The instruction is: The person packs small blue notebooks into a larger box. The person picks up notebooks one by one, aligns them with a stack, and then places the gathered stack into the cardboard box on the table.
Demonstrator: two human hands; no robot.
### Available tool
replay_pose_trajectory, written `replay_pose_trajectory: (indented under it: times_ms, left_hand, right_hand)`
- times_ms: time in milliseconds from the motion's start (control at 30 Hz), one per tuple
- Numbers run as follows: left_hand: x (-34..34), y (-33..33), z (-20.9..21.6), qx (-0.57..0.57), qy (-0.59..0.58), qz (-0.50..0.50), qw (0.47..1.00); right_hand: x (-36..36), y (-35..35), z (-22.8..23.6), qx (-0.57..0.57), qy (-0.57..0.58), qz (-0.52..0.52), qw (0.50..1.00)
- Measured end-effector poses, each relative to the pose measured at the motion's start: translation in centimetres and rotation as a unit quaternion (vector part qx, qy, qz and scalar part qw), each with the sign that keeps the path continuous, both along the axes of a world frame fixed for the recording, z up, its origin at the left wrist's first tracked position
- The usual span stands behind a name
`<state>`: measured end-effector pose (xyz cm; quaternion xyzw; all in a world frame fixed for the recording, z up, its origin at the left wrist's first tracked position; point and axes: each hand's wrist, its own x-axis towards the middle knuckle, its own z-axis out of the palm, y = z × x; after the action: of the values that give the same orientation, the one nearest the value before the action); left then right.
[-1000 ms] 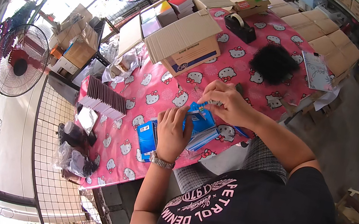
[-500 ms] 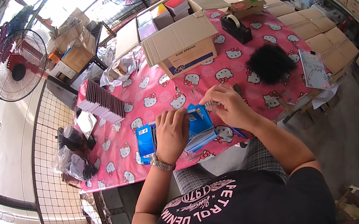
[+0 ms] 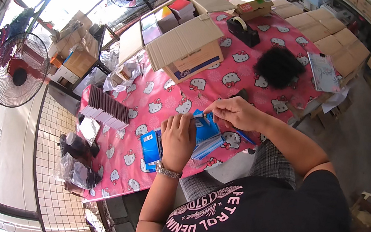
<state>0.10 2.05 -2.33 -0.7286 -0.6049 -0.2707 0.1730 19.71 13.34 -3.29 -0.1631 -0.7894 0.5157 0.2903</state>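
Observation:
Blue-covered booklets [image 3: 206,128] lie in a small stack at the table's near edge, their white page edges toward me. My left hand [image 3: 178,137], with a metal watch on its wrist, is closed over the stack's left part, fingers together. Another blue booklet [image 3: 150,144] shows to the left, partly under that hand. My right hand [image 3: 235,112] is in a pinch at the far edge of the top cover, close to my left fingertips. What it pinches is too small to make out. A blue pen [image 3: 245,136] lies right of the stack.
A row of dark-edged booklets [image 3: 105,107] stands at the left. An open carton [image 3: 195,60] with colourful books is farther back. Beyond my right hand are a tape dispenser [image 3: 243,31], a black fluffy thing [image 3: 280,67] and a notebook [image 3: 323,72]. A fan [image 3: 20,69] stands far left.
My right hand has shifted slightly down and left, its fingertips now at the booklet's far edge near my left fingers. More of the blue pen shows. My left hand has stayed in place.

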Motion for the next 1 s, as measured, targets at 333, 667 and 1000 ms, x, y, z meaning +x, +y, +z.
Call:
replay_pose_trajectory:
  times_ms: [333, 667, 1000]
  left_hand:
    - [1.2, 0.1, 0.8, -0.022, -0.003, 0.012, 1.000]
    - [1.1, 0.4, 0.8, -0.053, 0.004, 0.030, 0.998]
    - [2.0, 0.0, 1.5, -0.065, 0.017, 0.036, 0.997]
  right_hand:
    - [0.1, 0.9, 1.2, 0.022, -0.042, 0.005, 0.999]
    - [-0.7, 2.2, 0.2, 0.152, 0.017, 0.051, 0.987]
    - [-0.3, 1.5, 4.1, 0.174, -0.086, 0.022, 0.981]
